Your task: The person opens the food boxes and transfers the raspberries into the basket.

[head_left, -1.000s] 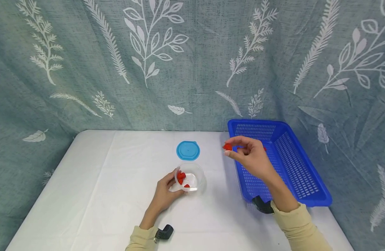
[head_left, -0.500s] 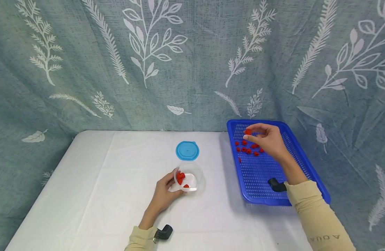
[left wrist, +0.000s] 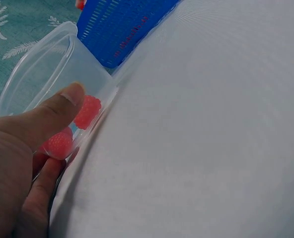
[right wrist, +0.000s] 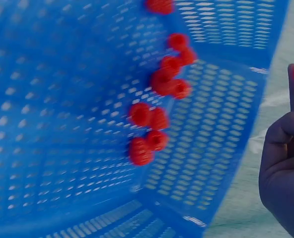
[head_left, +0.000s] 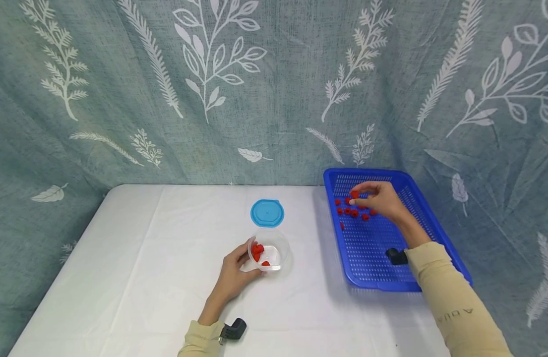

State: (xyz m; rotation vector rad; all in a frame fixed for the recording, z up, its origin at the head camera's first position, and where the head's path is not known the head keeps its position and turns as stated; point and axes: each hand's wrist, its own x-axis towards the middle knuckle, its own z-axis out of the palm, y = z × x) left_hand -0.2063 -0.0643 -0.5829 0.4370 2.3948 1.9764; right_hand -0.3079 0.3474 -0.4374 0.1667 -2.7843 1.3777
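Note:
My left hand (head_left: 232, 276) grips the side of a clear round plastic tub (head_left: 280, 250) standing on the table. In the left wrist view the thumb lies along the tub's outside, and red raspberries (left wrist: 88, 112) show through its wall. My right hand (head_left: 383, 201) is over the back of a blue plastic basket (head_left: 392, 283), pinching a raspberry (head_left: 354, 194) between thumb and fingertips. More raspberries (right wrist: 163, 82) lie loose on the basket's floor, several of them close to that hand. Only part of the right hand (right wrist: 286, 163) enters the right wrist view.
Just behind the tub, a round blue lid (head_left: 267, 213) lies flat on the white-covered table (head_left: 175, 238). A patterned green curtain (head_left: 291, 89) hangs behind the table's far edge. The basket's perforated walls rise around the raspberries.
My right hand has moved right from the basket's left rim to above its back part, raspberry still pinched, then slightly lower. The left hand and tub have stayed put.

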